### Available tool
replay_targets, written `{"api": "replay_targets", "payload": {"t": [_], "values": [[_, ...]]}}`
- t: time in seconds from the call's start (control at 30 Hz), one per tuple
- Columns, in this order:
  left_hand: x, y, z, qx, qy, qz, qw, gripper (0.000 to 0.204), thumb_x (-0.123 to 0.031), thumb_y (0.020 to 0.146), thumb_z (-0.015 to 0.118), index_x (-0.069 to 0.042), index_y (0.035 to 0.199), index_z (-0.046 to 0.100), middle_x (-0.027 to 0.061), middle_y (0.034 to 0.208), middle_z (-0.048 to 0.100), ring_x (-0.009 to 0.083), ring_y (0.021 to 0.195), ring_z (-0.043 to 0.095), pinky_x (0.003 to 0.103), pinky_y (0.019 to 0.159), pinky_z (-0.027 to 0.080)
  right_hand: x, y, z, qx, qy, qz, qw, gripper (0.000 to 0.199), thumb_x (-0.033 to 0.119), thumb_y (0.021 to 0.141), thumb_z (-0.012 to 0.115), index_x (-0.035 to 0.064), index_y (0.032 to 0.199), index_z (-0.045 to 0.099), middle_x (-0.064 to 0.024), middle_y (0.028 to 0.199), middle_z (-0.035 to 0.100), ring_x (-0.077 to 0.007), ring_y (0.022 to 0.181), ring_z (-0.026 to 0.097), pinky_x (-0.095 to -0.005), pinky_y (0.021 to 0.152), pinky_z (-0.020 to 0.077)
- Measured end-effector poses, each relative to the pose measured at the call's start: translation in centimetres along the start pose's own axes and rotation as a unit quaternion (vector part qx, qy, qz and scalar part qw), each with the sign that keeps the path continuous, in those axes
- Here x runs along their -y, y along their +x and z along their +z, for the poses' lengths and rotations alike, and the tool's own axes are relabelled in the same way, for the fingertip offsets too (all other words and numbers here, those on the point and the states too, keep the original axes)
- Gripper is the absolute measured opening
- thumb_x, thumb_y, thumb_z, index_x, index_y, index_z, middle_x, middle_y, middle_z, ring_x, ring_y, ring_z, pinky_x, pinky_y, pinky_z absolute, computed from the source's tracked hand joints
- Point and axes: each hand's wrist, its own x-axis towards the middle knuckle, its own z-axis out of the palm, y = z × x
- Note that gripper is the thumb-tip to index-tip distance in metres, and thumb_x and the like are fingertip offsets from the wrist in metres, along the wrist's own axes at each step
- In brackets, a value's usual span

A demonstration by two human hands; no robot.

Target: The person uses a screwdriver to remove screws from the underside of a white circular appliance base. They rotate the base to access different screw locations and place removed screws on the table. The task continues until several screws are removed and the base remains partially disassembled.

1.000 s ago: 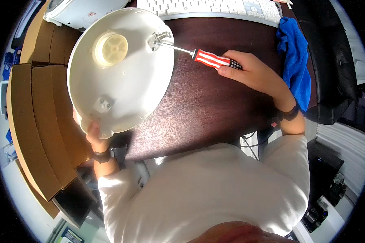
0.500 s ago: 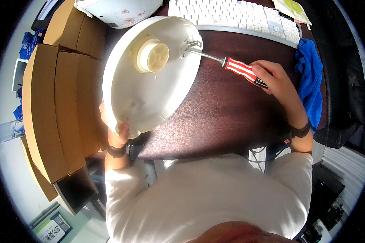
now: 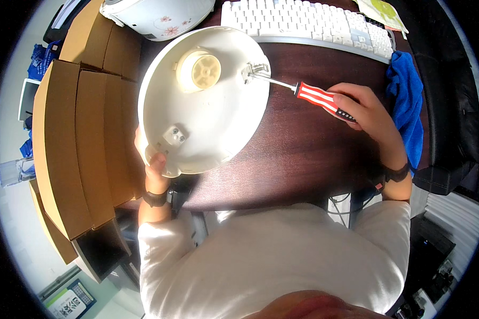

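Observation:
My left hand [image 3: 154, 169] grips the lower rim of a round white plastic cover [image 3: 207, 125], thumb over its inner side. The cover is tilted, its hollow side facing up and to the right. Inside it are a cream-coloured round cup [image 3: 205, 72], a metal hinge-like bracket [image 3: 254, 70] by the right rim and a small white block [image 3: 174, 135] with two screws. My right hand [image 3: 364, 109] is closed around the striped red, white and dark handle of a screwdriver [image 3: 316, 97]. Its shaft reaches to the bracket; whether the tip touches a screw is hidden.
A white keyboard [image 3: 303, 24] lies at the back of the dark desk [image 3: 282, 143]. Behind the cover stands a white appliance with pink flowers [image 3: 162, 16]. Cardboard boxes [image 3: 58, 149] line the left side; a blue cloth [image 3: 404, 106] lies at the right edge.
The cover has turned to face me more, so the small block with screws shows clearly. The screwdriver and my right hand have shifted slightly down and right, with the shaft still at the bracket.

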Motion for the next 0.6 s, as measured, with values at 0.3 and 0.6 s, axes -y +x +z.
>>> {"api": "replay_targets", "payload": {"t": [0.3, 0.6], "values": [[-0.9, 0.3, 0.0, 0.078, 0.006, -0.018, 0.997, 0.064, -0.029, 0.070, 0.050, -0.005, 0.127, 0.032, 0.0113, 0.110, 0.045, 0.0232, 0.100, 0.049, 0.038, 0.085, 0.044, 0.1, -0.3, -0.4, -0.043, -0.109, -0.122, 0.986, 0.021, 0.019, 0.081, 0.060, 0.0003, 0.090, 0.060, -0.0070, 0.073, 0.058, -0.0150, 0.063, 0.057, -0.0258, 0.055, 0.0431], [0.1, 0.4, -1.1, 0.111, 0.074, 0.007, 0.991, 0.067, -0.028, 0.068, 0.050, -0.006, 0.129, 0.031, 0.0135, 0.112, 0.046, 0.0260, 0.102, 0.049, 0.040, 0.086, 0.044, 0.9, -1.0, -0.1, -0.171, -0.244, -0.286, 0.911, 0.023, 0.013, 0.075, 0.064, 0.0026, 0.094, 0.057, -0.0117, 0.085, 0.060, -0.0222, 0.072, 0.061, -0.0282, 0.064, 0.0470]]}}
